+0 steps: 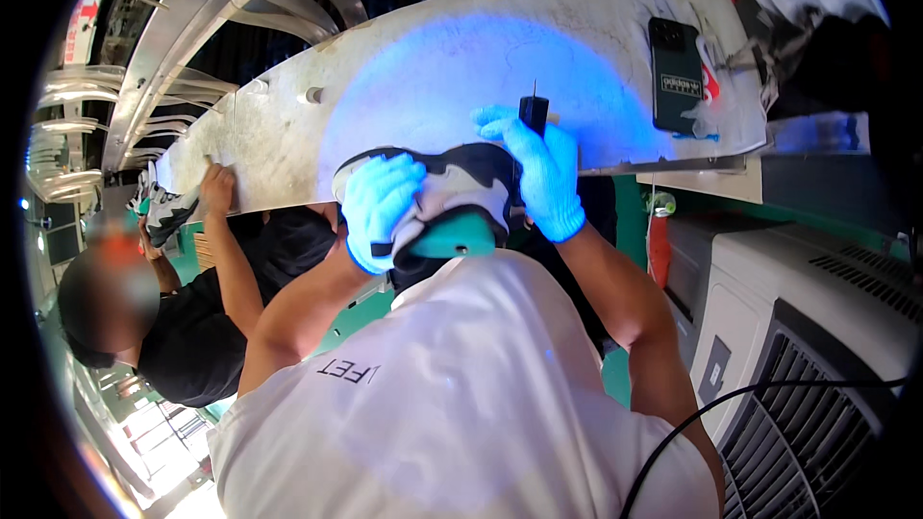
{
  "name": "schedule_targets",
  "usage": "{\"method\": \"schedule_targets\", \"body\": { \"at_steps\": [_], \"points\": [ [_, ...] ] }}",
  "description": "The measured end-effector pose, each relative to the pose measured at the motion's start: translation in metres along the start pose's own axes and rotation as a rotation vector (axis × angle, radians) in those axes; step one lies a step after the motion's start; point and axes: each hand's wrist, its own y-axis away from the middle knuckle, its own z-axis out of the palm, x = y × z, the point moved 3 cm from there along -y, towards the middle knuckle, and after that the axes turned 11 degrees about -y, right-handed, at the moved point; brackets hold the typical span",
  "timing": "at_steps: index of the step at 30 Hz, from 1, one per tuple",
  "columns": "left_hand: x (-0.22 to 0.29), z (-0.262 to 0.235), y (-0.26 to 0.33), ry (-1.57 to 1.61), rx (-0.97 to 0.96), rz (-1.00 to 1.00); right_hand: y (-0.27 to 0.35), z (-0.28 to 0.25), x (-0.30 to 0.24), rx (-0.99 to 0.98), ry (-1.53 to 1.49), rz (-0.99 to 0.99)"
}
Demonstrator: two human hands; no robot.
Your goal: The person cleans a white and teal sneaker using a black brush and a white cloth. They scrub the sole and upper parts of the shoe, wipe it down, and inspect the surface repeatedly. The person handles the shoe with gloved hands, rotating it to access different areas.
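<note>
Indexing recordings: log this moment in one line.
left hand: holding grey-black shoe; right hand: holding black thin-tipped tool; phone: on table

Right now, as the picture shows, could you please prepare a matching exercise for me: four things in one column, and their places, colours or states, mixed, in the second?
Column one
1. Left hand
2. Right hand
3. Phone
4. Shoe insert

Column two
A. Lying toward the right end of the table
B. Gloved, holding a black tool
C. Green, in the opening of the shoe
D. Gloved, on the left part of the shoe

Right pairs: 1-D, 2-B, 3-A, 4-C
</note>
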Motion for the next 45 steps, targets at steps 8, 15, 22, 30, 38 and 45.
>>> {"method": "schedule_targets", "body": {
  "at_steps": [8,15,22,30,38,45],
  "points": [
    [-0.002,0.009,0.007,0.005,0.098,0.053,-0.023,0.013,-0.019,-0.354,0.349,0.221],
    [-0.006,0.004,0.001,-0.065,0.037,0.002,-0.033,0.006,-0.003,-0.262,0.141,0.289],
    [-0.006,0.015,0.014,0.035,0.050,-0.011,-0.039,0.016,-0.014,-0.407,0.248,0.570],
    [-0.014,0.004,-0.018,0.199,-0.031,-0.250,-0.074,0.033,-0.017,-0.466,0.715,0.034],
    [-0.053,0.008,-0.102,0.769,-0.361,-0.692,-0.073,-0.026,-0.037,0.134,0.187,-0.033],
    [-0.066,-0.015,-0.093,-0.132,-0.467,-0.483,-0.041,-0.034,-0.031,0.102,0.228,-0.093]
  ]
}}
